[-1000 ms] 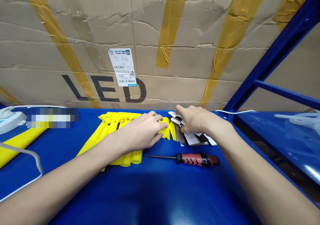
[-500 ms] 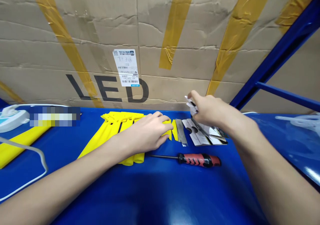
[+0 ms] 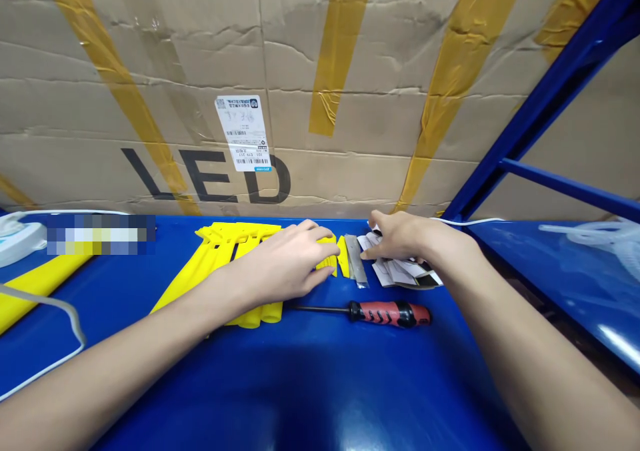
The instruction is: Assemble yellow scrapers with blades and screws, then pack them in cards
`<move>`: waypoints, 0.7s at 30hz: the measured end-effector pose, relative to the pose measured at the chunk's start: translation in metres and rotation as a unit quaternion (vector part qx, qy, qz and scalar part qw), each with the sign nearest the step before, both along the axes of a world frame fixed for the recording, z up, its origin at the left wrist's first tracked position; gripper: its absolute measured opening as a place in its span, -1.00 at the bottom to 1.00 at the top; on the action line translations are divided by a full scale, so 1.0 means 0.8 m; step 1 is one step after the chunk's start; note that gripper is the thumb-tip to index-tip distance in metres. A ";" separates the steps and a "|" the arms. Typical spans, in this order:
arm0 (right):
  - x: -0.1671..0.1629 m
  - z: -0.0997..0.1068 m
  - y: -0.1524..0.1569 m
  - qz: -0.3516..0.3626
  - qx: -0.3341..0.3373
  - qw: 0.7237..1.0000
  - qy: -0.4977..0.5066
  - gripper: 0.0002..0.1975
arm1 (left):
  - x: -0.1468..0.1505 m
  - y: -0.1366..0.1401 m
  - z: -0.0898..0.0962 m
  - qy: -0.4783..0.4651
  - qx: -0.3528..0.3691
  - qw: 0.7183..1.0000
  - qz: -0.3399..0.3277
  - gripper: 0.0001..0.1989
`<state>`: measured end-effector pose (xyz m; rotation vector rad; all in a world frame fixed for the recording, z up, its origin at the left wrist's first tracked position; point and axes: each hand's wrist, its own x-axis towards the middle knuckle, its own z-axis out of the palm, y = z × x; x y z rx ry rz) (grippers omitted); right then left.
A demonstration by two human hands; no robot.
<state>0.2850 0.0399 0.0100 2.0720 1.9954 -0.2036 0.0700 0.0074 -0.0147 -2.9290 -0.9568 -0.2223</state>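
Observation:
My left hand (image 3: 297,257) lies over small yellow plastic pieces (image 3: 327,261), fingers apart and gently bent. Beneath that wrist are several long yellow plastic parts (image 3: 200,271), partly covered by my forearm. My right hand (image 3: 397,234) is over a pile of white and black printed card pieces (image 3: 400,272), its thumb and index finger spread with card between and below them. Between the hands lie a slim yellow piece (image 3: 343,257) and a grey strip in clear plastic (image 3: 356,261). Nearer me rests a screwdriver (image 3: 390,313) with a red and black handle, its shaft pointing left.
A large cardboard box (image 3: 300,71) with tan tape stands behind the blue tabletop (image 3: 300,384). A blue metal frame (image 3: 530,117) slants up at right, with clear plastic wrapping (image 3: 615,244) beyond. At left are a yellow tube (image 3: 45,277) and a white cable (image 3: 65,311).
My right hand has lowered onto the card pile from above, where it held a white card piece. My left hand stays over the yellow pieces. The view has shifted slightly.

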 end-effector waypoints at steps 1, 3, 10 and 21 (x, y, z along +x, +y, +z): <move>0.000 0.002 0.000 0.006 -0.001 1.000 0.002 -0.34 | -0.002 0.001 0.002 0.000 -0.001 1.000 0.003 -0.70; 0.003 0.007 -0.001 0.014 0.007 1.000 0.004 -0.37 | -0.007 0.003 0.009 -0.003 -0.007 1.000 0.010 -0.68; -0.008 0.016 -0.010 0.082 0.099 0.992 0.018 -0.73 | -0.035 0.015 0.036 0.005 -0.046 0.999 0.021 -0.73; -0.035 -0.014 -0.010 0.139 0.086 0.984 0.074 -0.85 | -0.045 0.029 0.022 0.028 -0.067 0.996 0.057 -0.74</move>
